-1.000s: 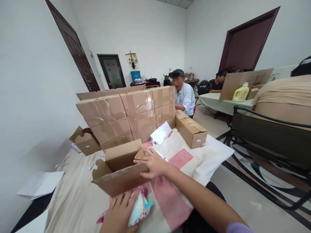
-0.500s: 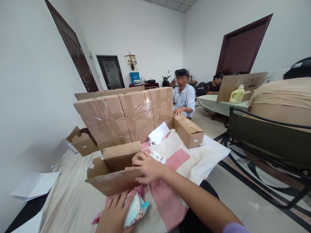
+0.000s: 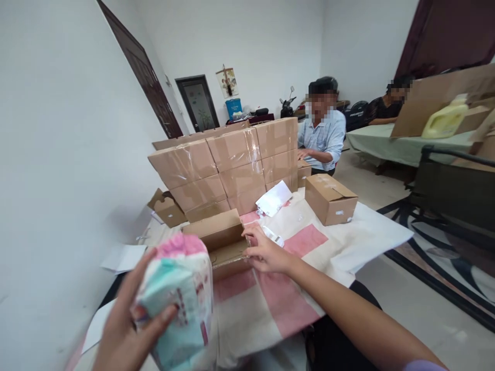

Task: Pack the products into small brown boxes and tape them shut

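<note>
My left hand (image 3: 129, 322) is raised close to the camera, fingers wrapped round a soft plastic pack (image 3: 180, 293) printed in pink, white and teal. It hides the left part of an open cardboard box (image 3: 222, 242) on the table. My right hand (image 3: 265, 252) rests on the box's right edge, fingers curled over the near flap. A small white wrapped item (image 3: 273, 235) lies just beyond that hand.
A wall of taped cartons (image 3: 232, 165) stands behind the box. A closed carton (image 3: 330, 198) sits right, an open small one (image 3: 166, 207) left. A white and pink cloth (image 3: 309, 242) covers the table. Two people sit beyond; a dark chair (image 3: 452, 188) stands right.
My left hand has lifted the pack from the table in front of the box up toward the camera. The view has swung left. My right hand stays on the box.
</note>
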The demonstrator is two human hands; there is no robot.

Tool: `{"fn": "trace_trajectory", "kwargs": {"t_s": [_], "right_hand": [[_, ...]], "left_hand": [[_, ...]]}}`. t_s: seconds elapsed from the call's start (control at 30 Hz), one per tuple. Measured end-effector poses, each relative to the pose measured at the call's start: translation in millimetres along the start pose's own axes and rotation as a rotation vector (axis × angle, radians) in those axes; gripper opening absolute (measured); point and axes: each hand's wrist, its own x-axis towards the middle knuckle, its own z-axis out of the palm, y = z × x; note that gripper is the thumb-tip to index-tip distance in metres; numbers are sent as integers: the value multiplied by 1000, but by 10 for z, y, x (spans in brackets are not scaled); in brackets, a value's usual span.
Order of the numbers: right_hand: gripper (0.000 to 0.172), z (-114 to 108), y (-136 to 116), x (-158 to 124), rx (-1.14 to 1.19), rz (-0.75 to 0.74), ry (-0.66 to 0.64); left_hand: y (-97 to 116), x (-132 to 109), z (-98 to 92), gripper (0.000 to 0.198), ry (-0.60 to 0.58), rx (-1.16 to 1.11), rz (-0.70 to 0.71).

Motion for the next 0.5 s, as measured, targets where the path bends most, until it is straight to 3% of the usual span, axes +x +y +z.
{"fn": "trace_trajectory", "kwargs": {"t_s": [0.07,0.1,0.17,0.23,0.33,0.43,0.5], "right_hand": [[4,-4,-45,-26,5,-18,-1],[3,-6,-67,-40,5,-30,6],[3,-12,-106,-69,11,-50,32],[4,-25,-131,-99,22,-60,60],[5,-59,-141,-147,36,-44,89],[4,-102,-137,-193,54,-11,116],[7,-121,-138,-218,67,6,120]], "left_hand": [[314,334,-248,86,112,42,146],[444,526,-311,85,113,90,260],[624,902,-285,88,-19,169,457],[682,1190,-65,86,-312,264,583],[553,1351,484,75,-732,458,745],[295,1246,1017,62,-1037,463,695],[152,1124,1266,53,-1092,452,652]]}}
